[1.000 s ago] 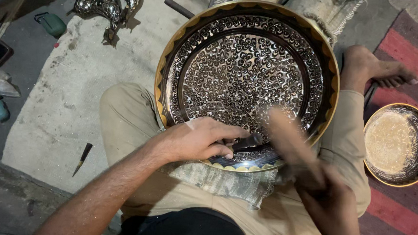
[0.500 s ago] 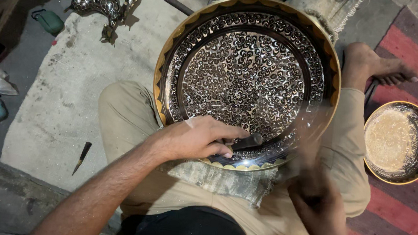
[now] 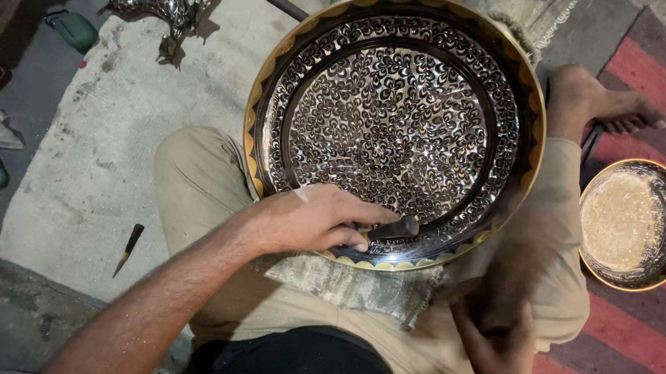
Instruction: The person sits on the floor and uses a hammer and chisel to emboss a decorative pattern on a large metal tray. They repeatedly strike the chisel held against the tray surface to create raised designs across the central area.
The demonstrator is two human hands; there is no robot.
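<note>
Our left hand (image 3: 311,223) pinches a dark chisel (image 3: 392,229) against the near rim of the engraved brass tray (image 3: 394,125) resting on our lap. Our right hand (image 3: 497,339) is motion-blurred at near right; we cannot tell its grip.

**Bare arms, khaki trousers, dark top**

The person wears loose khaki trousers (image 3: 202,179), the cloth creased and a little dusty over both thighs and knees. Just behind the left hand (image 3: 312,220), at the waist, shows a dark, nearly black top (image 3: 299,362). No sleeve covers the left forearm (image 3: 164,300); it is bare up to the picture's edge, with dark hair along it. The left hand carries no ring, watch or glove. The right hand (image 3: 496,351) is bare too, blurred in the head view. Beyond it, one bare foot (image 3: 607,107) shows, without shoe or sock.
</note>
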